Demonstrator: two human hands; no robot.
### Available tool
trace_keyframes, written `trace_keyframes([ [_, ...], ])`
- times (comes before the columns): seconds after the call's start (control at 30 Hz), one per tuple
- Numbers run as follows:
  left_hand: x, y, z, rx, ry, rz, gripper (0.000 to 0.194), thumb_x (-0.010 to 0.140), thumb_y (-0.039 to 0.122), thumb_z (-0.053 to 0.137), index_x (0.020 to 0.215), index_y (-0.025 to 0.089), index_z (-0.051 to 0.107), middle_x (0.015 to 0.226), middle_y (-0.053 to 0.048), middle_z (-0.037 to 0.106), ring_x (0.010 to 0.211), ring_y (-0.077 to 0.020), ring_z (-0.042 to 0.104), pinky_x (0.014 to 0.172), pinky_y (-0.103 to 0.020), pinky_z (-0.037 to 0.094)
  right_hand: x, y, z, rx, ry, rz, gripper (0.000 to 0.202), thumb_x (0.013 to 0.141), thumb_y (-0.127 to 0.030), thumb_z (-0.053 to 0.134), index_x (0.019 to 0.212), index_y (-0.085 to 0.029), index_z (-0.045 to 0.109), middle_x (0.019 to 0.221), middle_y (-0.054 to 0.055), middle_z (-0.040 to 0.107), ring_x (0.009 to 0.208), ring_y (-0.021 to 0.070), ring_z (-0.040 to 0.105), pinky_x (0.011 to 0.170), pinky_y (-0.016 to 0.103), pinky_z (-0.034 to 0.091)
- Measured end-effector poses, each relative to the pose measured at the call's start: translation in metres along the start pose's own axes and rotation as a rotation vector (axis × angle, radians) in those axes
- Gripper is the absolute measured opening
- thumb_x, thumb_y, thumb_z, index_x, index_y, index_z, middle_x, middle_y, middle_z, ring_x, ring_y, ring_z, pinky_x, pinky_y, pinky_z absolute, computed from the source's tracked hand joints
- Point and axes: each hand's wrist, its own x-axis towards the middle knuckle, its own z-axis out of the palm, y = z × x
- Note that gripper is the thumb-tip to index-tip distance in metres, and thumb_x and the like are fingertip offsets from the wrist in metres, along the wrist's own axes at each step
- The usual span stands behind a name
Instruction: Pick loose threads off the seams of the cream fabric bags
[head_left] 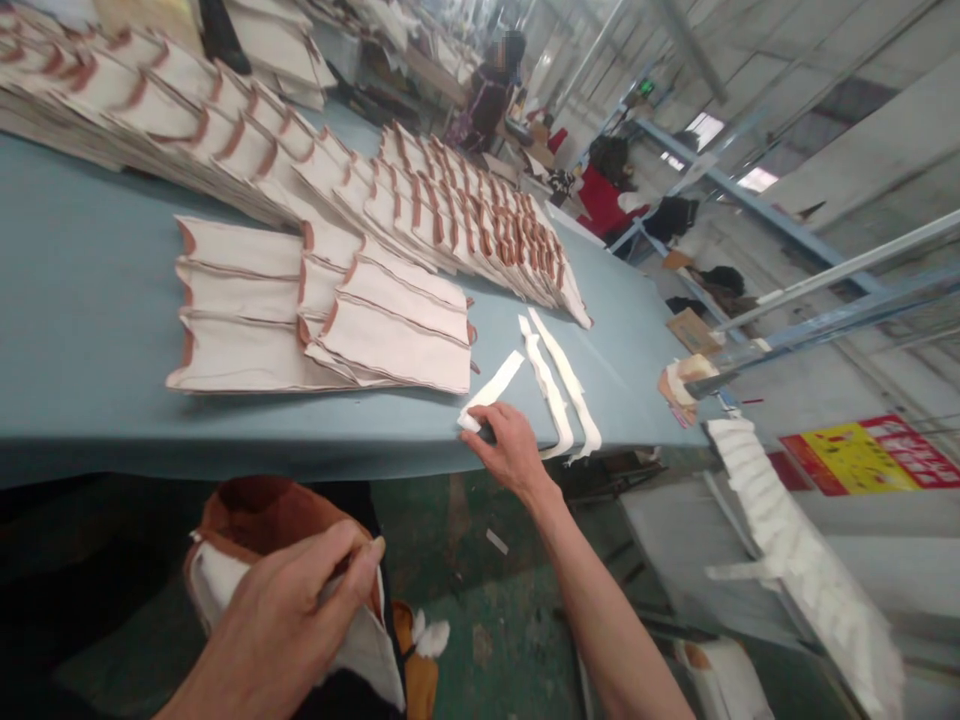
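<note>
My left hand (pixel 300 590) is closed on the rim of a white fabric tube with a brown lining (pixel 281 515), low in front of me; its open mouth faces up. At the table's front edge, my right hand (pixel 506 445) pinches the near end of a short white strip (pixel 496 385). The rest of that strip lies flat on the table. Just right of it lie two longer, wavy strips (pixel 551 385), their near ends at the table edge. A small stack of white fabric pieces with brown edges (pixel 397 315) lies to the left of the strips.
Long overlapping rows of similar white pieces (pixel 247 140) run across the blue-green table (pixel 90 370). A blue metal frame (pixel 802 325) and a cardboard box (pixel 694 330) stand at the right. White material hangs over a rack (pixel 802 540) there. A person (pixel 487 100) is in the background.
</note>
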Motion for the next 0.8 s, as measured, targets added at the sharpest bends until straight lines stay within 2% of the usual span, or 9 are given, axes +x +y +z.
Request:
trace_keyframes([
  [0.1, -0.003, -0.002, 0.000, 0.019, -0.008, -0.031, 0.045, 0.105, 0.047, 0.049, 0.066, 0.025, 0.054, 0.058, 0.006, 0.064, 0.053, -0.0149, 0.064, 0.055, -0.028, 0.042, 0.006, 0.006, -0.003, 0.056, -0.007, 0.025, 0.021, 0.103, -0.036, 0.062, 0.099, -0.021, 0.076, 0.092, 0.007, 0.075, 0.089, 0.0232, 0.065, 0.085, 0.034, 0.045],
  [0.23, -0.004, -0.001, 0.000, 0.064, 0.015, -0.128, 0.038, 0.104, 0.049, 0.052, 0.074, 0.026, 0.060, 0.065, 0.005, 0.069, 0.061, -0.0171, 0.070, 0.063, -0.028, 0.047, 0.007, 0.009, 0.000, 0.120, 0.046, 0.103, 0.042, 0.109, -0.041, 0.046, 0.078, -0.022, 0.068, 0.079, 0.005, 0.069, 0.079, 0.0211, 0.060, 0.078, 0.032, 0.044],
  [0.3, 0.000, 0.000, 0.001, 0.080, 0.049, -0.177, 0.031, 0.101, 0.050, 0.056, 0.081, 0.027, 0.062, 0.066, 0.005, 0.072, 0.061, -0.0182, 0.073, 0.062, -0.028, 0.048, 0.006, 0.006, 0.002, 0.155, 0.068, 0.146, 0.049, 0.109, -0.046, 0.043, 0.071, -0.023, 0.063, 0.070, 0.003, 0.064, 0.072, 0.0200, 0.056, 0.073, 0.032, 0.042],
  [0.37, 0.009, 0.002, 0.002, 0.086, 0.037, -0.177, 0.027, 0.099, 0.051, 0.056, 0.092, 0.027, 0.066, 0.067, 0.004, 0.074, 0.063, -0.0204, 0.076, 0.059, -0.028, 0.049, 0.004, 0.001, 0.003, 0.198, 0.082, 0.186, 0.052, 0.109, -0.049, 0.042, 0.070, -0.023, 0.063, 0.069, 0.003, 0.065, 0.070, 0.0197, 0.057, 0.071, 0.032, 0.041],
  [0.5, 0.039, 0.012, 0.009, 0.209, -0.103, -0.067, 0.038, 0.105, 0.046, 0.045, 0.125, 0.024, 0.069, 0.075, 0.000, 0.080, 0.071, -0.0257, 0.081, 0.062, -0.030, 0.053, 0.002, -0.014, 0.005, 0.301, 0.087, 0.238, 0.055, 0.110, -0.050, 0.041, 0.074, -0.022, 0.071, 0.077, 0.006, 0.074, 0.078, 0.0219, 0.066, 0.076, 0.034, 0.046],
  [0.63, 0.078, 0.032, 0.025, 0.572, -0.353, -0.042, 0.049, 0.109, 0.030, 0.041, 0.155, 0.018, 0.052, 0.095, -0.010, 0.086, 0.090, -0.0291, 0.084, 0.073, -0.032, 0.060, 0.001, -0.027, 0.007, 0.387, 0.090, 0.265, 0.056, 0.108, -0.053, 0.045, 0.071, -0.022, 0.073, 0.075, 0.006, 0.075, 0.079, 0.0230, 0.068, 0.081, 0.036, 0.049],
  [0.73, 0.102, 0.040, 0.041, 0.675, -0.426, -0.030, 0.053, 0.108, 0.023, 0.042, 0.160, 0.014, 0.047, 0.099, -0.018, 0.086, 0.092, -0.0361, 0.084, 0.077, -0.040, 0.064, 0.001, -0.031, 0.009, 0.447, 0.104, 0.290, 0.054, 0.105, -0.055, 0.049, 0.069, -0.022, 0.073, 0.076, 0.006, 0.075, 0.082, 0.0235, 0.068, 0.085, 0.037, 0.051],
  [0.8, 0.113, 0.040, 0.049, 0.700, -0.444, -0.026, 0.054, 0.108, 0.020, 0.041, 0.161, 0.014, 0.047, 0.096, -0.020, 0.085, 0.092, -0.0389, 0.084, 0.078, -0.044, 0.065, 0.001, -0.030, 0.010, 0.497, 0.111, 0.316, 0.053, 0.104, -0.057, 0.051, 0.069, -0.022, 0.072, 0.076, 0.006, 0.076, 0.082, 0.0233, 0.069, 0.085, 0.037, 0.052],
])
